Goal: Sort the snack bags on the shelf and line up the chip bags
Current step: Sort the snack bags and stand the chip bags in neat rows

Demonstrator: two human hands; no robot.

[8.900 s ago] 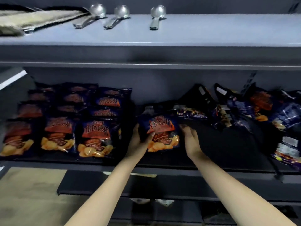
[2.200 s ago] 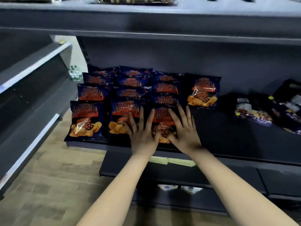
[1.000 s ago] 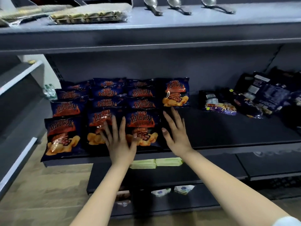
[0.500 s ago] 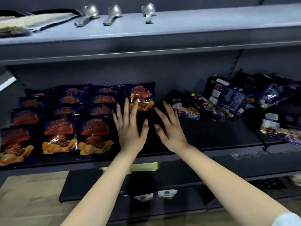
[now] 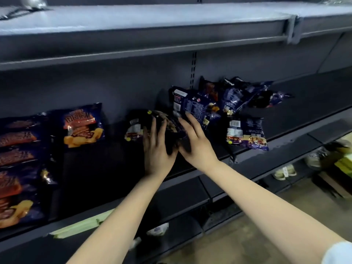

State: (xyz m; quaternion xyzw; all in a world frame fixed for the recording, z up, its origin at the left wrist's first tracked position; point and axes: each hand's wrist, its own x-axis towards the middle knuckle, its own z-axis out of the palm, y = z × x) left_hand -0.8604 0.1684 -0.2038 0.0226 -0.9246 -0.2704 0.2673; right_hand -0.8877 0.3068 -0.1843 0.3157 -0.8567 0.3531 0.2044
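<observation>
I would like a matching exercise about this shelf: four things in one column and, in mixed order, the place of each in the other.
1 lone chip bag
2 dark snack bag
3 barcode bag
4 green strip

a on the shelf, at its front edge, right of the hands
b below that front edge
c touched by left hand and right hand
d left of the hands

Pairs: 1-d, 2-c, 3-a, 4-b
</observation>
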